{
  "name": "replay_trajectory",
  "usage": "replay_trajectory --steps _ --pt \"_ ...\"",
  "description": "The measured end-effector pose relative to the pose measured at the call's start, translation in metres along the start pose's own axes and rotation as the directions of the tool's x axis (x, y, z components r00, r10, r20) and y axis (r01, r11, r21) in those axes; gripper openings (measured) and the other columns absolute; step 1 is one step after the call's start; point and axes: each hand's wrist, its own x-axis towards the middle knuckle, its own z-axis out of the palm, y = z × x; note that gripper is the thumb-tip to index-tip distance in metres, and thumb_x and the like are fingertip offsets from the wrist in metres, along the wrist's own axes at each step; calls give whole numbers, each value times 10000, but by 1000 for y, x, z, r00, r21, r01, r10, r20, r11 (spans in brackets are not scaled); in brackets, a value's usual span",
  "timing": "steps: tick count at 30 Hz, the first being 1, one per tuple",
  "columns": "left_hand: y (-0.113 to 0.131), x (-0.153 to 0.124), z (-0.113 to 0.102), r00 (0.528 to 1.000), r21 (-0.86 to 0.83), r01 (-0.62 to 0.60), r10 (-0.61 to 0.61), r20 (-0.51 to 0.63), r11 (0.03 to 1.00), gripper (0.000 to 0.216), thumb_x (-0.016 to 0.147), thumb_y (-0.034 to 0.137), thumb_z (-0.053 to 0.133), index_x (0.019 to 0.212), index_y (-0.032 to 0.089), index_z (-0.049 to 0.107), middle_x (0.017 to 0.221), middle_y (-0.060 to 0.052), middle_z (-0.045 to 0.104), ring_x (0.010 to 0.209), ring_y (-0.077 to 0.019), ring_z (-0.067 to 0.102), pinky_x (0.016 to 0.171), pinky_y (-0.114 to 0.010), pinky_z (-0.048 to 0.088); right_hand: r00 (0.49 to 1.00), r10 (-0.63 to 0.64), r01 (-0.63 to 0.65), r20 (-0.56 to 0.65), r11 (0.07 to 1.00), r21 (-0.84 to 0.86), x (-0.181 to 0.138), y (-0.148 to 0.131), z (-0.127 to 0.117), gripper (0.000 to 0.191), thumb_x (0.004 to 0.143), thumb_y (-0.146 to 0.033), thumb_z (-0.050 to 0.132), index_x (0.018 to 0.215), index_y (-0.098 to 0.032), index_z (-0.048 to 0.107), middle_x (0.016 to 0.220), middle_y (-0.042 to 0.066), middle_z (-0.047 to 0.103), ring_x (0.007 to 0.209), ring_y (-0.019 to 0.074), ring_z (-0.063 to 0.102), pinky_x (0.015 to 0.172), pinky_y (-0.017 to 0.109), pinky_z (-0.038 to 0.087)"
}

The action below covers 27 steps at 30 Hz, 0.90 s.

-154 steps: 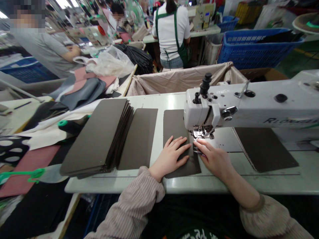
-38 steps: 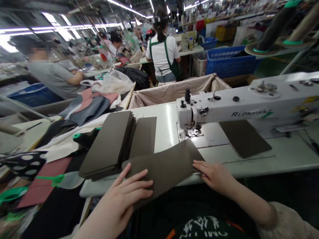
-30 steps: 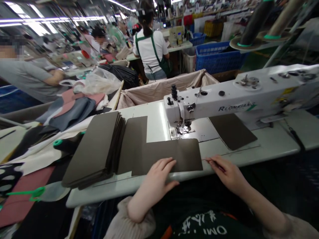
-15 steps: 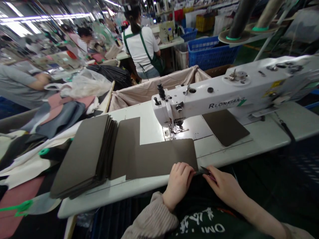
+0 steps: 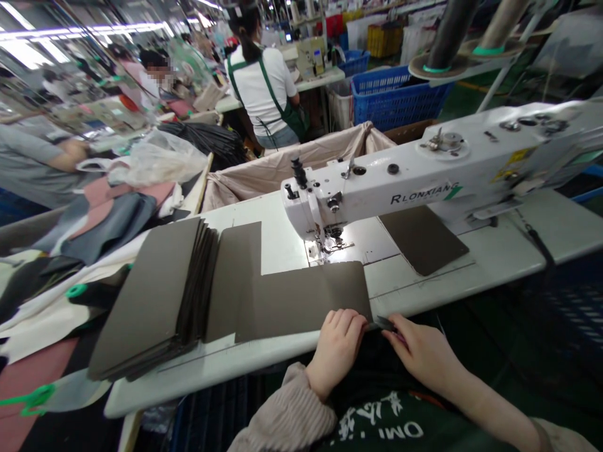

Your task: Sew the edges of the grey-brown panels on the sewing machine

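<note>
My left hand [image 5: 336, 345] is closed on the near right corner of a flat grey-brown panel [image 5: 301, 301] at the table's front edge. In my right hand [image 5: 419, 345] are small thread snips [image 5: 385, 322], their dark pointed blades close to that corner; their handle is mostly hidden in the fingers. This panel overlaps another of the same colour, beside a thick stack of matching panels [image 5: 146, 282] on the left. Beyond it stands the white sewing machine [image 5: 377, 182], its needle area lit. One more panel [image 5: 424, 240] lies under the machine's arm.
Pale fabric [image 5: 292, 166] lines a bin behind the table [image 5: 282, 248]. Pink and grey pieces [image 5: 113, 216] and a green-tipped thread cone [image 5: 89, 292] crowd the left side. A co-worker [image 5: 264, 81] in a green apron stands ahead near a blue crate [image 5: 398, 97].
The view has shifted slightly. The snips' blades sit a little closer to the panel's corner; my left hand keeps its grip there.
</note>
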Motion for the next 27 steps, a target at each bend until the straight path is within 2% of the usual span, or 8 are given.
replay_trajectory --steps 3,11,15,20,27 --pt "1 1 -2 1000 2 27 -27 11 1000 108 1000 168 455 989 191 560 1009 -63 599 898 -212 559 801 -362 443 1000 -7 7 11 1000 1 -1 -2 2 161 991 -337 397 940 -244 517 779 -5 651 634 185 626 556 302 378" --pt "0 10 -6 997 33 -19 17 76 999 104 1001 192 460 987 192 563 965 -52 592 883 -209 554 775 -355 443 1000 14 -14 -5 999 -28 3 -2 6 163 997 -331 393 948 -234 514 787 1 657 647 186 634 553 292 353" --pt "0 16 -8 992 60 -18 11 126 998 54 953 156 519 946 188 562 934 -43 581 867 -209 557 776 -356 455 1000 22 -21 5 997 -75 4 -2 6 149 990 -325 410 930 -232 510 787 3 660 630 188 627 536 290 316" --pt "0 21 -14 987 -28 59 -54 150 998 78 895 133 600 896 192 547 926 -29 584 870 -204 569 778 -340 476 1000 14 -13 15 999 -43 1 -5 3 162 999 -336 400 929 -230 500 790 3 647 635 180 617 546 289 316" --pt "1 20 -18 981 -105 122 -104 165 987 70 910 146 598 903 193 547 944 -25 587 888 -204 559 792 -337 468 1000 3 -3 17 1000 -4 3 -9 5 159 998 -330 404 919 -228 497 780 -1 640 622 168 604 541 277 310"
